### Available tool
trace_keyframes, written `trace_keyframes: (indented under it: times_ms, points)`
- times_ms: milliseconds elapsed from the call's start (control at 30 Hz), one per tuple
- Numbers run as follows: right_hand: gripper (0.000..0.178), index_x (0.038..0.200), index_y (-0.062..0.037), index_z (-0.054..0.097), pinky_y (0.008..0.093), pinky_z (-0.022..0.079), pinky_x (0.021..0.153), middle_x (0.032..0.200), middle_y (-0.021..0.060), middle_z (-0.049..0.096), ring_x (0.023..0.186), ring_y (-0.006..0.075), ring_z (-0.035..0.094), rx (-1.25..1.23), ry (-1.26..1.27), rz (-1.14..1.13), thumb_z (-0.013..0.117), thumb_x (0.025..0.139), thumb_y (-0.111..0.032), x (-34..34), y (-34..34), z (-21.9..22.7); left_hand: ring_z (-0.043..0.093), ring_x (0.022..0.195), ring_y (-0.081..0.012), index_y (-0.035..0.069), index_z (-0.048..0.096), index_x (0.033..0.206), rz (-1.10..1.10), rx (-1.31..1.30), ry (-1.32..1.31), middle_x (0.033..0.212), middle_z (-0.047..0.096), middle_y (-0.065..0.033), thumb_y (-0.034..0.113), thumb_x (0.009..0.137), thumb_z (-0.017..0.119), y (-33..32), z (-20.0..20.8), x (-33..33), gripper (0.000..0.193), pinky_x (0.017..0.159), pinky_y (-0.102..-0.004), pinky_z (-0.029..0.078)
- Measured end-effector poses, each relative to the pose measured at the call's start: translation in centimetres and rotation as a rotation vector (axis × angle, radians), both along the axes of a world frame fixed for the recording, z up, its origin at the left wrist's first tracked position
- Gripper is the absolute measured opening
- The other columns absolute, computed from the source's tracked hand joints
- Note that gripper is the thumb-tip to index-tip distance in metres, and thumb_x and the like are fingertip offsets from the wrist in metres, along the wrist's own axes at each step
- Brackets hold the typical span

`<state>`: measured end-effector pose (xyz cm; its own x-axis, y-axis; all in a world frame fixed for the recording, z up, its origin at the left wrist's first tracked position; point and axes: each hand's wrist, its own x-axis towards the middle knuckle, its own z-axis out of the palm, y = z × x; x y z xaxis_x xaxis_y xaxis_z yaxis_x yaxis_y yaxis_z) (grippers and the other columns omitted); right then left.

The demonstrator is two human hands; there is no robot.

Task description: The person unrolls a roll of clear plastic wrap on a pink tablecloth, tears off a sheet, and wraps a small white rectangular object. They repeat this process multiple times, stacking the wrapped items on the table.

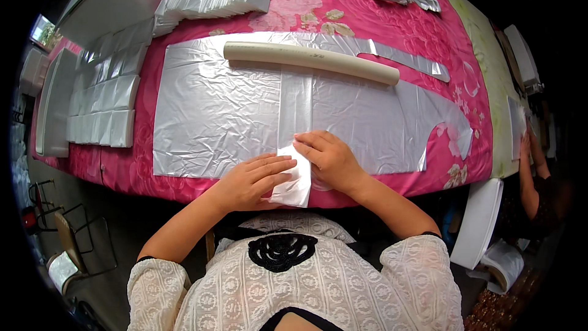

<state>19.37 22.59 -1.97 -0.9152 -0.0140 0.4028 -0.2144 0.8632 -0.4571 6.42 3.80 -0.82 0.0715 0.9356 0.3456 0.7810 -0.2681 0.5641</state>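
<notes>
Head view shows your left hand [251, 181] and right hand [327, 156] pressing flat a folded white sheet [294, 187] on crinkled silvery plastic [214, 116], a cream tube [309, 61] beyond.

Both bare forearms come up from the lower edge and angle inward, so the hands meet close in front of the chest. The left hand [254, 178] lies palm down, wrist nearly straight, its fingers [277, 165] stretched out flat and pointing right, slightly spread. The right hand [331, 156] sits just above it, knuckles raised, fingers curled and pointing left. The fingertips of the two hands lie just beside each other. Both elbows are bent and held wide.
</notes>
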Motion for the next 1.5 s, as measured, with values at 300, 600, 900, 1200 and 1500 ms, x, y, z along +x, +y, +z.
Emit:
trace_keyframes:
  times_ms: [300,600,900,1200,1500]
  points:
    - [0.025,0.095,-0.0046,0.064,0.0339,0.049,0.074,0.093,0.0089,0.062,0.087,0.0254,0.059,-0.050,-0.012,-0.103,0.061,0.070,-0.004,0.5,0.3,0.1,0.053,0.109,-0.0287,0.001,0.049,0.120,0.183,-0.070,0.171,0.118,0.056,-0.0138,0.007,0.065,0.062,2.0,-1.6,-1.2,0.057,0.092,-0.0392,0.041]
    - [0.017,0.081,0.0028,0.063,0.0208,0.043,0.052,0.066,0.0042,0.062,0.057,0.0066,0.058,-0.846,-0.615,-0.411,0.063,0.082,-0.015,-3.3,3.0,2.4,0.051,0.108,-0.0344,-0.004,0.028,0.134,0.614,-0.006,-0.576,0.129,0.044,-0.0213,0.015,0.084,0.054,4.5,-0.7,-0.6,0.059,0.091,-0.0393,0.042]
    - [0.036,0.104,0.0017,0.057,0.0246,0.046,0.055,0.075,0.0078,0.063,0.063,0.0104,0.060,-0.551,-0.450,-0.498,0.070,0.074,-0.014,-2.7,1.9,2.2,0.018,0.136,-0.0332,-0.005,0.025,0.137,0.389,-0.298,0.273,0.144,0.021,-0.0218,0.035,0.082,0.052,4.4,-2.0,1.6,0.072,0.110,-0.0434,0.013]
    - [0.051,0.119,-0.0027,0.053,0.0399,0.033,0.102,0.127,0.0124,0.050,0.121,0.0268,0.043,0.119,-0.099,-0.007,0.067,0.074,-0.020,-2.5,4.3,0.4,0.037,0.126,-0.0306,-0.002,0.044,0.124,0.392,-0.159,0.244,0.133,0.040,-0.0186,0.023,0.081,0.056,4.2,-2.3,0.7,0.052,0.106,-0.0429,0.026]
    - [0.042,0.110,-0.0029,0.059,0.0374,0.037,0.098,0.120,0.0132,0.055,0.116,0.0293,0.048,-0.090,-0.109,0.066,0.055,0.068,0.001,-3.5,6.1,0.4,0.062,0.092,-0.0227,0.003,0.060,0.085,0.406,0.059,0.237,0.096,0.064,-0.0070,0.004,0.072,0.062,5.6,-2.2,-0.8,0.013,0.079,-0.0334,0.049]
